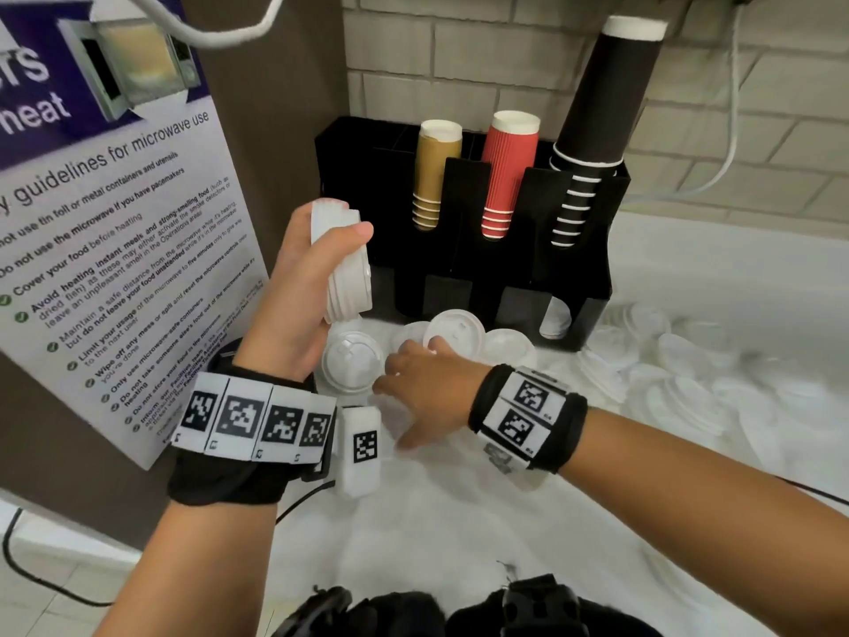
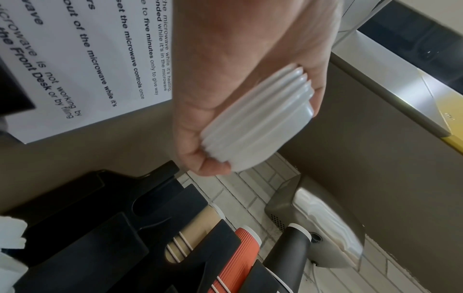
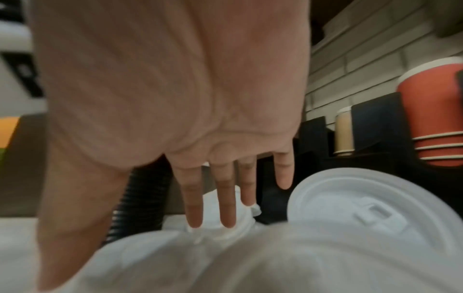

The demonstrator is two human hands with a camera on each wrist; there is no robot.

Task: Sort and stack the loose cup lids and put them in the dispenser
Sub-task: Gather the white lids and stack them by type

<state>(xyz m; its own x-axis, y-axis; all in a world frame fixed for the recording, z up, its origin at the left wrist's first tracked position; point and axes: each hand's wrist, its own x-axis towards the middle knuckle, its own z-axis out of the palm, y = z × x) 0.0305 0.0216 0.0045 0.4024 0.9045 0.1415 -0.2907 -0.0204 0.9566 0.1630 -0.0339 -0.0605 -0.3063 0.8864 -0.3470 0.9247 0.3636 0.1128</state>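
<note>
My left hand (image 1: pixel 317 264) grips a stack of white lids (image 1: pixel 342 264), tilted on edge, raised in front of the black dispenser (image 1: pixel 588 287); the left wrist view shows the same lid stack (image 2: pixel 258 123) held between thumb and fingers. My right hand (image 1: pixel 422 374) reaches low over the loose white lids (image 1: pixel 353 360) on the counter, fingers straight. Its fingertips (image 3: pixel 228 218) touch a lid (image 3: pixel 225 228); a larger lid (image 3: pixel 375 214) lies to the right. Another lid (image 1: pixel 455 331) leans just past the fingers.
The dispenser holds stacks of gold cups (image 1: pixel 434 172), red cups (image 1: pixel 507 172) and black cups (image 1: pixel 602 112). More white lids (image 1: pixel 666 360) are strewn at the right on the white counter (image 1: pixel 459 521). A microwave notice (image 1: pixel 115 250) stands at the left.
</note>
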